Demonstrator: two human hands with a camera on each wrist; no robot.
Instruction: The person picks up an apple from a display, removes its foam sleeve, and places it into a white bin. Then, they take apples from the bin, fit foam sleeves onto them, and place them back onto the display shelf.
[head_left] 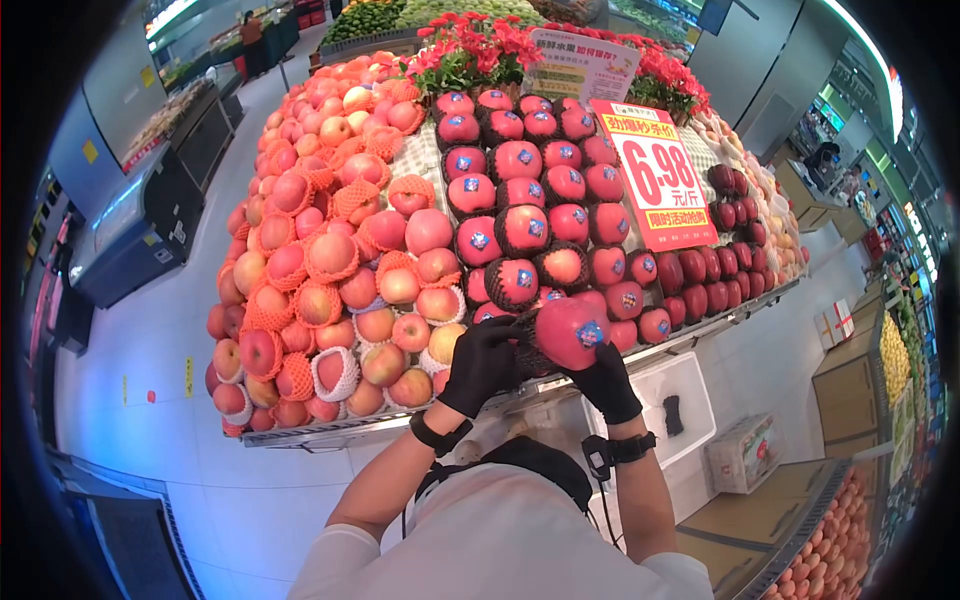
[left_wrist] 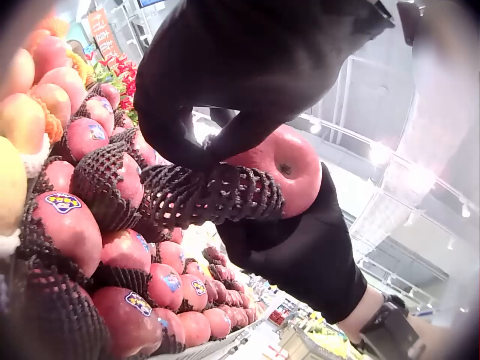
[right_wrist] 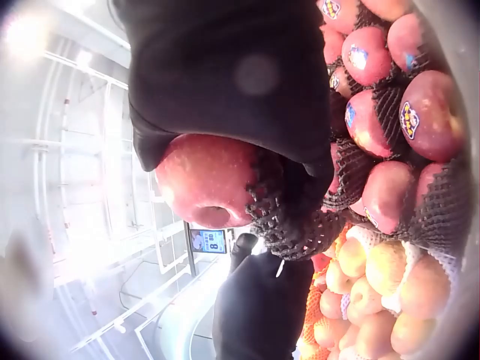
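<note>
A large red apple (head_left: 568, 332) with a blue sticker is held up at the front edge of the fruit stand. My black-gloved right hand (head_left: 608, 388) grips it; in the right wrist view the fingers curl over its top. A black foam net sleeve (left_wrist: 214, 195) is partly on the apple, its loose end stretching away to one side. In the left wrist view my gloved left hand (left_wrist: 240, 67) pinches that net between thumb and fingers. Below the net the apple's dimpled end (left_wrist: 286, 166) shows bare. Just behind both hands are rows of stickered red apples (head_left: 525, 222) in black nets.
Paler apples (head_left: 330, 255), many in orange or white nets, are heaped on the left. A red price sign (head_left: 655, 175) stands at the right, near darker apples (head_left: 715, 295). The stand's metal edge (head_left: 340, 432) runs before me, and a white foam box (head_left: 690, 400) lies below it.
</note>
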